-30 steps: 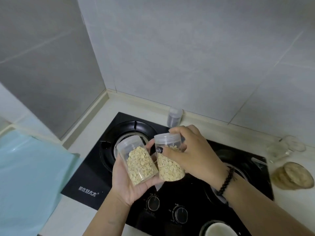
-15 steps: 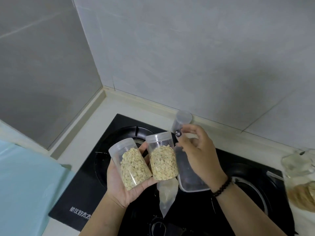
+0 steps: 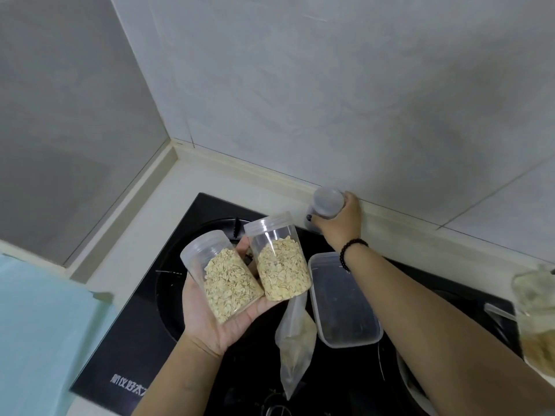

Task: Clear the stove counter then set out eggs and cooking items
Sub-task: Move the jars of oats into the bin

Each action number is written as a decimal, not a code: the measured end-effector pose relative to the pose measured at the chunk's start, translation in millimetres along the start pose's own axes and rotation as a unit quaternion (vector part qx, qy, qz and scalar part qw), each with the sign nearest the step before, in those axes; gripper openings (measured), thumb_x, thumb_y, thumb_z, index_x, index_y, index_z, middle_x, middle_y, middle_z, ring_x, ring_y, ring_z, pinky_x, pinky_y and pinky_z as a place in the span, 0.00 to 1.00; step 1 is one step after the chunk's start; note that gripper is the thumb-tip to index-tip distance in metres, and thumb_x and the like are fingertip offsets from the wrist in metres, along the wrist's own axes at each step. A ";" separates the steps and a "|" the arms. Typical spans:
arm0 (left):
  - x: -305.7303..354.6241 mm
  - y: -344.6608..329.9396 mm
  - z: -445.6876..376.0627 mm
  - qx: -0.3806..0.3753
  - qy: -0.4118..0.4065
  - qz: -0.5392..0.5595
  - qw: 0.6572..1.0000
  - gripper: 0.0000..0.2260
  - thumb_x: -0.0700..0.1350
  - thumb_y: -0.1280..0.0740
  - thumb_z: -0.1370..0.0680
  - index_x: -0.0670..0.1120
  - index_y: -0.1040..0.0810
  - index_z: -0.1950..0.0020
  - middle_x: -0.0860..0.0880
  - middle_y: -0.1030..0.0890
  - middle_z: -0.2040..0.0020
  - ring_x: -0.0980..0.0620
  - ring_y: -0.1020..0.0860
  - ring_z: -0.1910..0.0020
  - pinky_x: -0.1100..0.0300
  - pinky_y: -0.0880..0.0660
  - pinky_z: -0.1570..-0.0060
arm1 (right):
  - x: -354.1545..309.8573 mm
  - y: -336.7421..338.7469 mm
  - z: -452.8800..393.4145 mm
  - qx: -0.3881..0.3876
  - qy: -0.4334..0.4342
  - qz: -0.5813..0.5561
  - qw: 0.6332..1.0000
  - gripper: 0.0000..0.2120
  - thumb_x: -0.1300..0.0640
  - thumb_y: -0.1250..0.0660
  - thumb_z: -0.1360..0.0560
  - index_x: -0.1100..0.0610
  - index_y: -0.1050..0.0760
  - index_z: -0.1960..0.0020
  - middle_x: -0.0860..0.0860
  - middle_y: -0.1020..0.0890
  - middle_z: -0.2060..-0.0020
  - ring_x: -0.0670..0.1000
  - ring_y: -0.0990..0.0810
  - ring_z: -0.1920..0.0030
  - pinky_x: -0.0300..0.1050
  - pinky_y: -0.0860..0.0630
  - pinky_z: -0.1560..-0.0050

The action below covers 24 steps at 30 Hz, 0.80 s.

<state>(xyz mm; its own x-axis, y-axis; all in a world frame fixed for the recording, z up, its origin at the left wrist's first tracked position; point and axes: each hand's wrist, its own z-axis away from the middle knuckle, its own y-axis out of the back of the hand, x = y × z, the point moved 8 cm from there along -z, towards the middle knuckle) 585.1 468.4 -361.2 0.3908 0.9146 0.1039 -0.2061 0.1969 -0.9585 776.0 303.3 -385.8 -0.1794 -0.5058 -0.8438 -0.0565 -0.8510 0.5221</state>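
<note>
Jars (image 3: 255, 271) (two) fill left hand (image 3: 222, 319); right hand (image 3: 341, 223) grips another.

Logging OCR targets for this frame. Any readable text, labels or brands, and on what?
One text only: white printed characters on the front left corner of the black stove top; they look Chinese, but are too blurred to quote.
The two oat jars, small jar and plastic container show no labels.

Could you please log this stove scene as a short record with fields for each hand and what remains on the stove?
left hand: holds two oat jars, lids on
right hand: grips small jar by the wall
stove: black; clear tub and plastic bag lie on it
far right: glass jar, blurred
</note>
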 end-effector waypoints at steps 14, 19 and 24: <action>-9.0 -12.3 10.7 0.031 -0.019 0.045 0.998 0.35 0.67 0.41 0.26 0.48 0.36 0.24 0.36 0.33 0.27 0.29 0.34 0.30 0.28 0.30 0.43 | -11.6 42.7 82.1 0.023 -0.081 -0.387 0.918 0.25 0.61 0.26 0.29 0.57 0.31 0.36 0.52 0.22 0.42 0.50 0.20 0.43 0.49 0.20 0.44; -25.7 -22.8 19.3 0.019 -0.019 0.017 0.999 0.39 0.68 0.41 0.27 0.51 0.45 0.21 0.37 0.37 0.24 0.30 0.39 0.27 0.27 0.36 0.37 | -6.8 24.5 138.8 0.043 -0.191 -0.567 0.800 0.24 0.52 0.29 0.27 0.59 0.29 0.34 0.58 0.19 0.44 0.55 0.18 0.47 0.53 0.20 0.49; -42.6 -30.9 40.1 -0.015 -0.023 0.001 1.000 0.37 0.70 0.44 0.25 0.46 0.34 0.25 0.38 0.39 0.23 0.32 0.43 0.25 0.30 0.43 0.32 | -13.1 17.7 169.0 0.008 -0.201 -0.587 0.784 0.38 0.37 0.23 0.41 0.55 0.24 0.37 0.60 0.21 0.39 0.62 0.21 0.39 0.69 0.28 0.39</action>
<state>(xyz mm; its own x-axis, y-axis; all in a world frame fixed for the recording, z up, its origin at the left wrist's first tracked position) 538.8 437.5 -325.3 0.3478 0.9307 0.1129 -0.1797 0.1844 -0.9663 611.4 318.7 -344.5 -0.2884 0.7138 -0.6382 -0.4265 -0.6925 -0.5818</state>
